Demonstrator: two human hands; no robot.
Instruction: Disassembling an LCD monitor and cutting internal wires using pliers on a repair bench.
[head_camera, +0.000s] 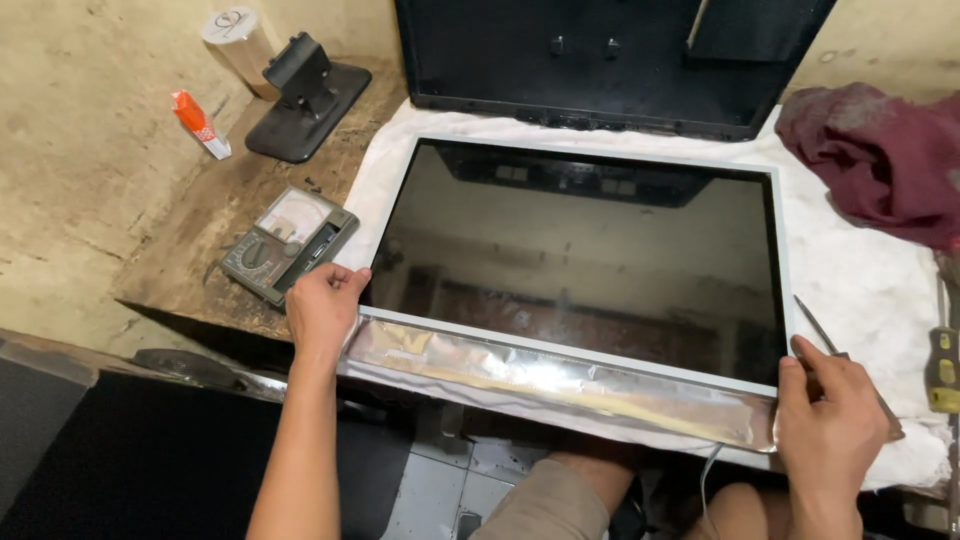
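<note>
A flat display panel (580, 260) with a dark glossy screen and a thin pale frame lies face up on a white cloth (860, 270). A strip of silver foil (560, 380) runs along its near edge. My left hand (322, 305) grips the panel's near left corner. My right hand (828, 408) grips the near right corner, thumb on the frame. Both corners sit at the table's front edge.
A black monitor back shell (600, 60) leans at the far side. On the left are an analog multimeter (288, 243), a black monitor stand (308, 98), a small orange and white tube (200, 122) and a paper roll (236, 35). A maroon rag (880, 150) and a yellow-handled screwdriver (941, 368) lie right.
</note>
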